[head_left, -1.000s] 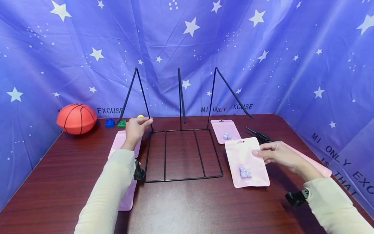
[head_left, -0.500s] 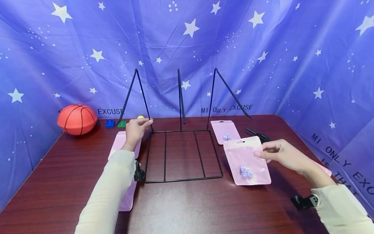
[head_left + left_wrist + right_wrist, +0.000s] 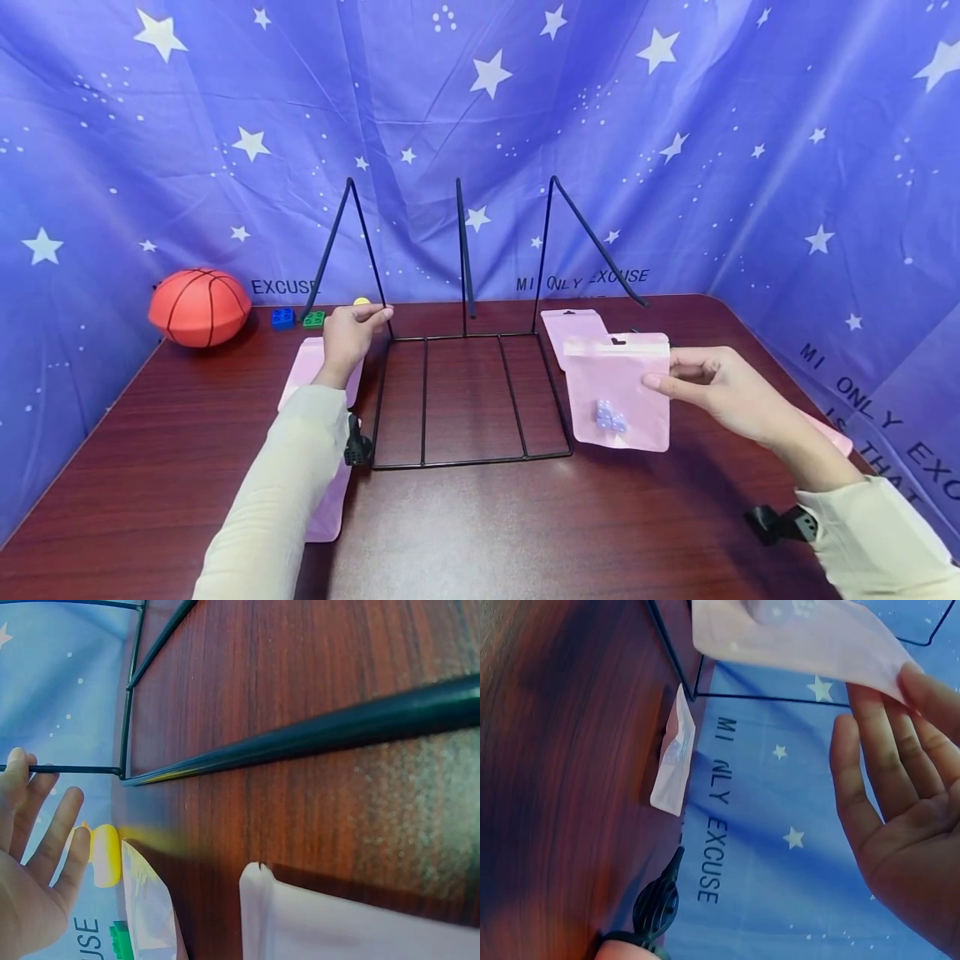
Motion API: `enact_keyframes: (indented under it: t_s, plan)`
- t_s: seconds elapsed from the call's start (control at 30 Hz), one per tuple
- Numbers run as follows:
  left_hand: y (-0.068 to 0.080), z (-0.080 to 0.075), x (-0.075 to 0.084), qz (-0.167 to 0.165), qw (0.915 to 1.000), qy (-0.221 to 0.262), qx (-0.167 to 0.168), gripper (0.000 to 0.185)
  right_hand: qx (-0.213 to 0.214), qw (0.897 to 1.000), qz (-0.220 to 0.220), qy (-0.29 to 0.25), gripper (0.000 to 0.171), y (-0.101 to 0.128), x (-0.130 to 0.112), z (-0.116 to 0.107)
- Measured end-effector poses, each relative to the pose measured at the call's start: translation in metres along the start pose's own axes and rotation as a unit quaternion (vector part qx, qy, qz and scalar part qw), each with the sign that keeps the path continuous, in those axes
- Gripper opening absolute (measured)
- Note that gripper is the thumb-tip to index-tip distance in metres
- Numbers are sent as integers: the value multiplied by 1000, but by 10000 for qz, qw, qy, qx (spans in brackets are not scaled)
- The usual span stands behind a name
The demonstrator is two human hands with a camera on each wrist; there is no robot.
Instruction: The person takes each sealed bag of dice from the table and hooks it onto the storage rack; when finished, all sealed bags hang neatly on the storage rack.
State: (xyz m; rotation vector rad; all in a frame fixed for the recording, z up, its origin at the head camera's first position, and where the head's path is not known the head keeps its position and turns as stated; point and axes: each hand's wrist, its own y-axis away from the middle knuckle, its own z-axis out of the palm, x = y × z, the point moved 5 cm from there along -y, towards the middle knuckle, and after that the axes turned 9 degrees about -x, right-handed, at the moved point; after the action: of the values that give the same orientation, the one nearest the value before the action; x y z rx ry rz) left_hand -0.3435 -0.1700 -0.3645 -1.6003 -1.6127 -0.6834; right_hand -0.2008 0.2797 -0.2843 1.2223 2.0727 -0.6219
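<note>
A black wire rack [image 3: 472, 460] with three sloping prongs stands on the table. My left hand [image 3: 347, 343] pinches its left upright between thumb and fingertips; the left wrist view shows the other fingers spread off the wire. To the rack's right, my right hand [image 3: 731, 392] holds a pink zip pouch [image 3: 626, 371] upright by its right edge, above the table. Lilac dice [image 3: 609, 417] show through its front, and a hang hole is at its top. Behind it lies another pink pouch [image 3: 572, 327], partly covered. More pink pouches [image 3: 324, 517] lie under my left forearm.
An orange-red ball [image 3: 201, 308] sits at the back left, beside a blue block [image 3: 282, 318] and a green block [image 3: 313, 320]. A yellow object [image 3: 107, 855] is behind my left hand. A black-tipped tool [image 3: 656, 904] with a pink handle lies at the right.
My right hand has raised the pouch and turned it more upright, shifting it slightly left toward the rack. My left hand stays on the upright.
</note>
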Motion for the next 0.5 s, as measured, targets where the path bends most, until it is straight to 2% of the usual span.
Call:
enact_keyframes:
  t_s: [0.23, 0.5]
  plan:
    - [1, 0, 2, 18, 10000, 47, 20, 29, 273, 9995, -174, 50, 19, 0, -13, 3]
    - [0, 0, 1, 13, 10000, -15, 7, 29, 349, 9959, -830, 50, 19, 6, -35, 9]
